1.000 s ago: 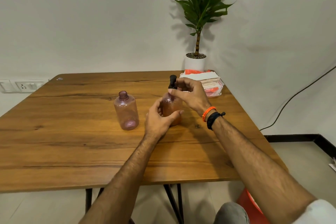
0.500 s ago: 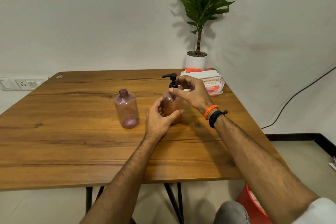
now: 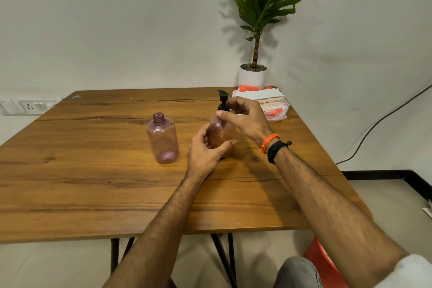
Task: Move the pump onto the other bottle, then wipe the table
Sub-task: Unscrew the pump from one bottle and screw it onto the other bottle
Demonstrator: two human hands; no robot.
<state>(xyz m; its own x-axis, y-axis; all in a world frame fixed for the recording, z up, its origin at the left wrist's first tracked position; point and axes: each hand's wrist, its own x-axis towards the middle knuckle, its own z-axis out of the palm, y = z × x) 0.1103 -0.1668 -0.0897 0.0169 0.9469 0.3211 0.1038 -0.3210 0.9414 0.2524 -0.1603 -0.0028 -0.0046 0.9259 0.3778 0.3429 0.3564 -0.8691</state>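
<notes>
Two clear pink bottles stand upright on the wooden table (image 3: 81, 184). The left bottle (image 3: 163, 138) has an open neck and no cap. The right bottle (image 3: 221, 133) carries a black pump (image 3: 222, 100), whose nozzle points left and away. My left hand (image 3: 205, 151) grips the right bottle's body from the near side. My right hand (image 3: 246, 118) pinches the pump's collar at the bottle's neck, thumb and fingers curled round it. The bottle's right side is hidden behind my hands.
A stack of white and orange packets or cloths (image 3: 268, 103) lies at the table's far right corner. Behind it stands a potted plant (image 3: 253, 72). A wall socket (image 3: 30, 106) is at the left. A black cable (image 3: 383, 121) runs down the right wall.
The pump's nozzle has turned on the neck between frames, from facing me to pointing left, then left and away. Both hands stay on the right bottle.
</notes>
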